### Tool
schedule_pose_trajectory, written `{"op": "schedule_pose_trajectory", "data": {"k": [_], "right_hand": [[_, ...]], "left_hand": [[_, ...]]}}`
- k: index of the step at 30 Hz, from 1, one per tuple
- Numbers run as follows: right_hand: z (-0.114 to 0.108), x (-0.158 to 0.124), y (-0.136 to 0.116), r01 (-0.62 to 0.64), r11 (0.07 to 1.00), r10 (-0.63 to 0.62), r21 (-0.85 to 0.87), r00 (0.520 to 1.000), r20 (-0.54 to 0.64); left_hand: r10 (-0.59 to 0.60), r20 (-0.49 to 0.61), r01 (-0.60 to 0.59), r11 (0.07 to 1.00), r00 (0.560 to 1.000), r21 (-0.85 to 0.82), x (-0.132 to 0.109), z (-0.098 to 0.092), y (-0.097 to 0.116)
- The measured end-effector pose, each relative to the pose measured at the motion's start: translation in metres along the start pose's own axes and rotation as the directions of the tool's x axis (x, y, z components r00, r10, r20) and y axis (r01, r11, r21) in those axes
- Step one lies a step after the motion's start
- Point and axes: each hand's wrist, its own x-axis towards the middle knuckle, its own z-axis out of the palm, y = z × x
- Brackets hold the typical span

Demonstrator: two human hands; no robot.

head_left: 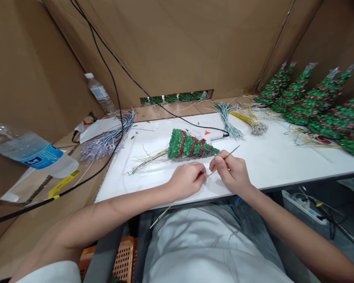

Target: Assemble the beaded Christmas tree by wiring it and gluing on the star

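Over the front edge of the white board, my left hand (190, 179) is pinched closed on a thin yellow-and-white wire (163, 214), whose tail hangs down towards my lap. Close beside it on the right, my right hand (231, 173) is closed around a slim dark metal tool (235, 149) with a narrow end pointing up and right; the rest of it is covered by my fingers. The gap between both hands is small, and the wire's tip there is too fine to make out. Just behind them a green beaded Christmas tree (191, 145) with red garlands lies on its side, yellow and green wires trailing left.
Several finished-looking trees (318, 98) stand at the right. Wire bundles lie behind, one green-white (228, 120), one yellow (249, 120), and a pale one (106, 137) at left. Two plastic bottles, large (44, 157) and small (100, 94), flank a black cable (113, 86) crossing the workspace.
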Motion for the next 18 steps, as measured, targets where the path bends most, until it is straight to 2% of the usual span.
{"op": "schedule_pose_trajectory", "data": {"k": [3,7,10,12,14,18], "right_hand": [[0.0013,0.0025,0.0019,-0.051,0.999,0.051,0.015,0.997,0.051],[0.0024,0.0042,0.0039,-0.067,0.997,0.059,0.038,0.981,0.183],[0.0007,0.0016,0.0026,-0.029,0.999,0.025,0.041,0.995,0.095],[-0.0009,-0.0006,0.0012,-0.037,0.999,0.037,0.039,0.999,0.016],[-0.0014,-0.0013,0.0006,-0.06,0.997,0.06,0.043,0.998,-0.014],[0.0022,0.0026,0.0026,-0.077,0.996,0.07,0.042,0.987,0.148]], "left_hand": [[-0.004,0.0,0.004,1.0,1.0,0.011,0.0002,0.0004,0.0003],[-0.009,-0.006,0.009,1.0,1.0,0.026,0.0005,0.0004,0.0007],[-0.005,-0.003,0.005,1.0,1.0,0.027,0.0003,-0.0001,0.0012],[-0.004,-0.001,0.004,1.0,1.0,0.024,0.0,-0.0003,0.0014],[-0.003,-0.001,0.003,1.0,1.0,0.022,-0.0001,-0.0002,0.0014],[-0.006,-0.011,0.007,1.0,1.0,0.026,0.0001,0.0011,-0.0001]]}}
